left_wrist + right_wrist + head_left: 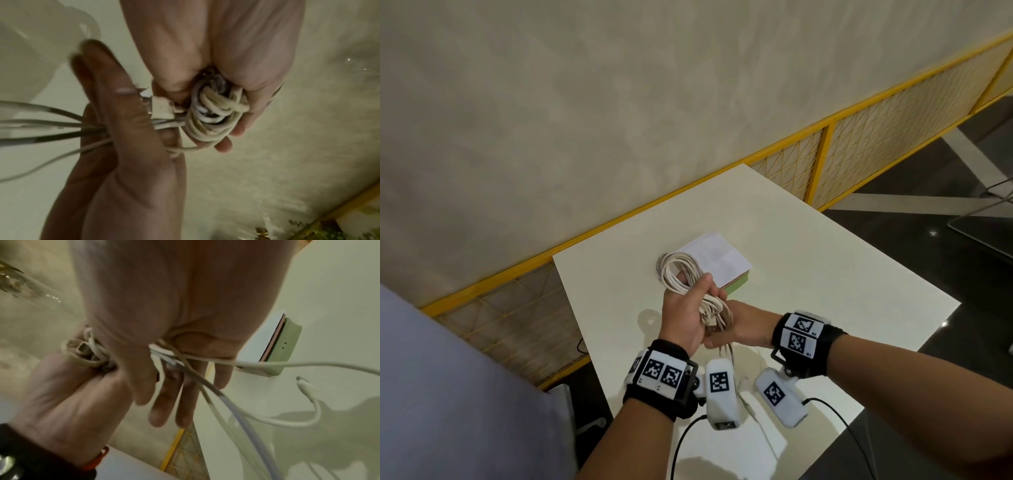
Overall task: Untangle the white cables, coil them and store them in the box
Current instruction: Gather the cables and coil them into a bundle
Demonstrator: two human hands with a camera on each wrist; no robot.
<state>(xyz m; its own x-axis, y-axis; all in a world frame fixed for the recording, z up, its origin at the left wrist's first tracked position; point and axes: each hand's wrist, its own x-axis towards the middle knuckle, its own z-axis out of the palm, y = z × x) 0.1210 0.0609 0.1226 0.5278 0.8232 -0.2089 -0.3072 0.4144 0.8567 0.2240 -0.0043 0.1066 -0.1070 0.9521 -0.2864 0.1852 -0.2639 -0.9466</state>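
left hand (pixel 685 315) fingers curled round coiled bundle of white cables (pixel 681 274) at frame centre, held above white table (pixel 808 274); right hand (pixel 743 325) fingers wrapped on bundle's lower end, loose tails hanging; flat white-lidded green box (pixel 722 263) just behind

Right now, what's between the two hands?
Only the white cables: left hand grips the coil, right hand holds its loose ends. Head view shows it.

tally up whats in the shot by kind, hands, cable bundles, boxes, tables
hands: 2, left hand and right hand
white cable bundle: 1, held by both hands
box: 1
table: 1
total: 5
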